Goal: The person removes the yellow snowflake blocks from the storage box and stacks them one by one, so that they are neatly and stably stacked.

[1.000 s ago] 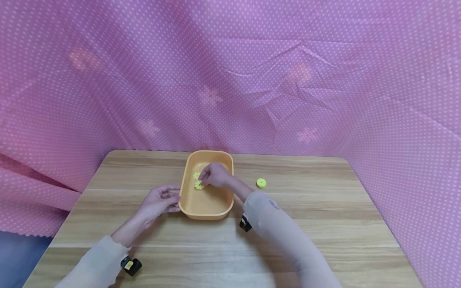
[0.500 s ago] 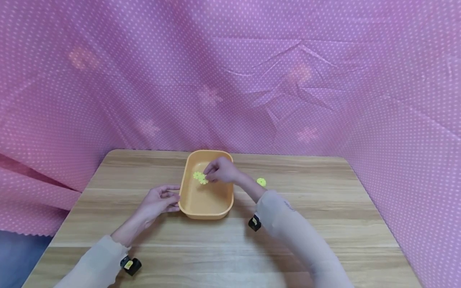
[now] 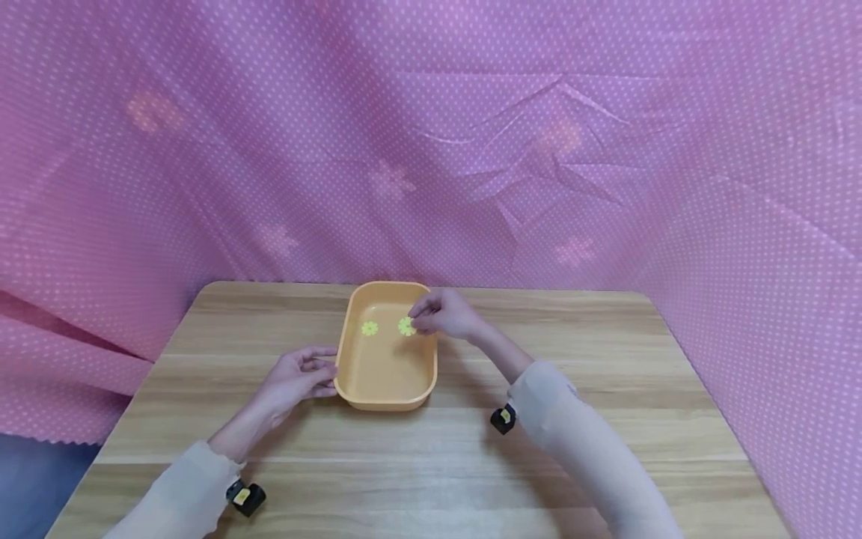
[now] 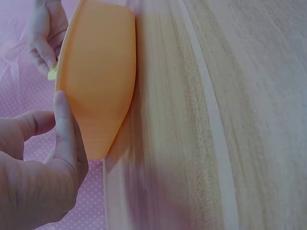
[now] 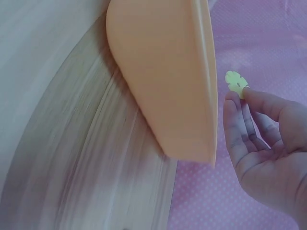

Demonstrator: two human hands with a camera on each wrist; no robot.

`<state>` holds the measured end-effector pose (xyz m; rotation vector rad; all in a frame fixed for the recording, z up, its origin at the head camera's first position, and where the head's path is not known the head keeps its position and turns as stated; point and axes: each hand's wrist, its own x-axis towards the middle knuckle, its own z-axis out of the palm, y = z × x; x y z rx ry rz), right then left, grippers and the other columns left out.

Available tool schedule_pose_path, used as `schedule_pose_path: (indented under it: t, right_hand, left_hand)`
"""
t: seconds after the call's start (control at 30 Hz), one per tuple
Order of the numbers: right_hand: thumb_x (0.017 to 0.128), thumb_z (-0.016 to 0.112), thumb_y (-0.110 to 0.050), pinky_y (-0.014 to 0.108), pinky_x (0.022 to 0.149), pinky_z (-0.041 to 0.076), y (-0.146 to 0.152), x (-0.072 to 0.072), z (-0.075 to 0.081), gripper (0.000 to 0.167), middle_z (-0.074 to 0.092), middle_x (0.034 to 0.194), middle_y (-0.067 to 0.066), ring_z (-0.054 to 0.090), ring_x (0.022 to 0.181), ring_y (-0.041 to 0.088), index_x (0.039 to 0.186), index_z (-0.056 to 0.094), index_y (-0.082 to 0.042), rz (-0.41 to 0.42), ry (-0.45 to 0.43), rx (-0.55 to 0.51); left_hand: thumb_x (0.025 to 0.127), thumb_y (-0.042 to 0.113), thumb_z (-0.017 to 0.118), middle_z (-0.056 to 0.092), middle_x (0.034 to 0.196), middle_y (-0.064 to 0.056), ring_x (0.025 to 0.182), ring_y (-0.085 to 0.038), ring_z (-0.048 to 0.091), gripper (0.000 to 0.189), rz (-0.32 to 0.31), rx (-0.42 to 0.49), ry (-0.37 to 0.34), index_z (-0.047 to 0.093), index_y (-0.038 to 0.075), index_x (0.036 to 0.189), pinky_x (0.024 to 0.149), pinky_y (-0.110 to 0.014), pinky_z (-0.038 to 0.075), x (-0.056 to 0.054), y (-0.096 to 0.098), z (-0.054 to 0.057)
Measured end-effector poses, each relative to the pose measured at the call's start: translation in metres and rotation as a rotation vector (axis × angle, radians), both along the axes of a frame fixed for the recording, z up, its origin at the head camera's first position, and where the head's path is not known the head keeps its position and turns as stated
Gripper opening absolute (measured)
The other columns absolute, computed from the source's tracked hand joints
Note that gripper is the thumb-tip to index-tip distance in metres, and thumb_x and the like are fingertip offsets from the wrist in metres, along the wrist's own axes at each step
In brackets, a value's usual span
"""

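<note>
A yellow flower-shaped plastic disc [image 3: 406, 326] is pinched between the thumb and fingers of my right hand [image 3: 446, 314], over the right side of an orange rectangular basin [image 3: 387, 378]. The right wrist view shows the held disc [image 5: 236, 83] raised above the basin's rim, at the fingertips. Another yellow flower disc [image 3: 370, 329] lies flat on the basin floor toward the left. My left hand [image 3: 294, 380] rests against the basin's left wall. In the left wrist view its extended index finger [image 4: 64, 129] touches the orange wall just below the rim.
The basin stands at the back of a wooden table [image 3: 431, 471]. Behind it hangs a pink dotted curtain [image 3: 431, 150]. A black wrist camera [image 3: 246, 498] is on the left wrist and a second black camera [image 3: 503, 419] on the right.
My right hand has lifted the flower disc off the basin floor and carried it right, toward the rim. The yellow piece on the table is now hidden behind my right arm. My left hand stays still.
</note>
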<state>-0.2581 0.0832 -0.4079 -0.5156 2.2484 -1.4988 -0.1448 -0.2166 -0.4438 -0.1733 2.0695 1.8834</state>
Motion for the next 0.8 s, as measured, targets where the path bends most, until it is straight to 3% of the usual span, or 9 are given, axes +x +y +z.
schedule_pose_path:
  t: [0.27,0.4,0.67,0.8]
  right_hand:
    - [0.096,0.072,0.000,0.063,0.103,0.062,0.036,-0.002,-0.005,0.021,0.077,0.095,0.012,0.077,0.085,0.022,0.114,0.071,0.011,-0.108,-0.063,-0.057]
    - [0.096,0.072,0.000,0.061,0.105,0.061,0.054,-0.002,-0.006,0.023,0.076,0.096,0.010,0.077,0.086,0.021,0.116,0.070,0.011,-0.164,-0.085,-0.059]
    - [0.099,0.070,-0.006,0.056,0.103,0.064,0.090,-0.002,-0.012,0.027,0.076,0.098,0.009,0.077,0.088,0.023,0.120,0.069,0.010,-0.200,-0.082,-0.005]
    - [0.098,0.070,-0.004,0.044,0.096,0.069,0.104,-0.002,-0.021,0.029,0.077,0.099,0.010,0.077,0.085,0.017,0.121,0.068,0.013,-0.216,-0.091,-0.005]
  left_hand:
    - [0.103,-0.001,0.061,0.068,0.104,-0.005,0.083,-0.010,0.073,0.052,0.011,0.010,-0.008,0.043,-0.010,0.151,0.083,-0.025,0.070,-0.002,-0.001,0.000]
    - [0.104,0.000,0.061,0.068,0.107,-0.007,0.084,-0.011,0.074,0.052,0.003,0.014,-0.004,0.043,-0.010,0.151,0.085,-0.026,0.070,-0.001,-0.001,0.000]
    - [0.104,0.002,0.061,0.070,0.116,-0.016,0.089,-0.013,0.074,0.050,-0.007,-0.005,0.007,0.044,-0.010,0.150,0.085,-0.026,0.070,0.000,-0.002,0.000]
    - [0.104,0.002,0.061,0.071,0.116,-0.017,0.089,-0.014,0.074,0.049,-0.003,-0.003,0.012,0.045,-0.010,0.149,0.084,-0.025,0.070,0.001,-0.002,-0.001]
